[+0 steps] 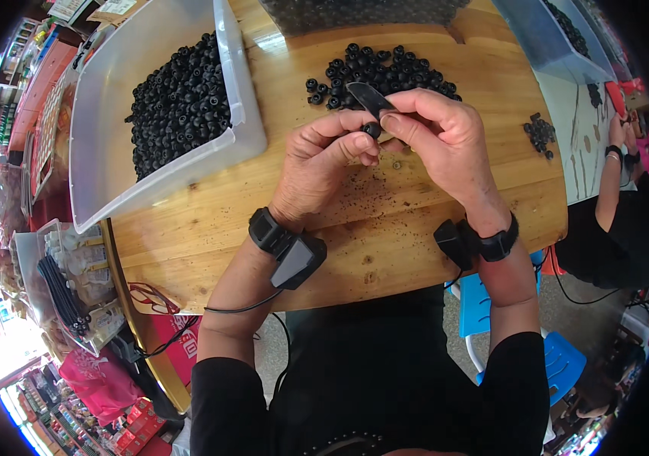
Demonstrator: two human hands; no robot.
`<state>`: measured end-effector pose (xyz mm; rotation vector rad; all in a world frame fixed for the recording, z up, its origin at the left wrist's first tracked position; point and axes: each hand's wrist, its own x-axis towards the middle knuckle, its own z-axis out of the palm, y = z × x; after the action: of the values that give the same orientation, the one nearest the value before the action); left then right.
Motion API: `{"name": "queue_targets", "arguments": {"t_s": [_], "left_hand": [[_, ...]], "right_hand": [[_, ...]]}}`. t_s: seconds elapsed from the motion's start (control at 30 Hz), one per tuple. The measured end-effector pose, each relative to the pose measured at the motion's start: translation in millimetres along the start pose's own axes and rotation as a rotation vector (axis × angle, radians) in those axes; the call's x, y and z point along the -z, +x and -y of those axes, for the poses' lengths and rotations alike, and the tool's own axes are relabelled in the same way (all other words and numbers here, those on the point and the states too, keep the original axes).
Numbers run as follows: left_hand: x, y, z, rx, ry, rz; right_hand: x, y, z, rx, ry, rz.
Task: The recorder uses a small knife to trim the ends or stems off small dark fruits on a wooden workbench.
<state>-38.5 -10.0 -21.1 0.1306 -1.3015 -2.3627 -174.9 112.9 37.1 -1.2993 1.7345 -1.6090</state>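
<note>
At twelve o'clock above a wooden table, the left hand pinches a small black bead between thumb and fingertips; the right hand grips a dark blade against it. A slip could cut the fingertips.

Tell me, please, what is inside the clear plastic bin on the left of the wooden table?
The clear plastic bin holds a heap of small black round pieces. Whatever lies beneath the heap is covered.
</note>
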Motion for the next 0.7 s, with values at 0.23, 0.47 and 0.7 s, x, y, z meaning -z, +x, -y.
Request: {"name": "queue_targets", "arguments": {"t_s": [0.23, 0.47, 0.7], "left_hand": [[-6, -1, -1, -0.028, -0.010, -0.033], [1, 4, -5, -0.039, 0.150, 0.026], [-4, 1, -4, -0.064, 0.125, 0.065]], "right_hand": [[4, -1, 3, -0.070, 0.221, 0.035], [-9, -4, -2, 0.145, -0.026, -0.034], [0, -2, 3, 0.046, -0.035, -0.023]]}}
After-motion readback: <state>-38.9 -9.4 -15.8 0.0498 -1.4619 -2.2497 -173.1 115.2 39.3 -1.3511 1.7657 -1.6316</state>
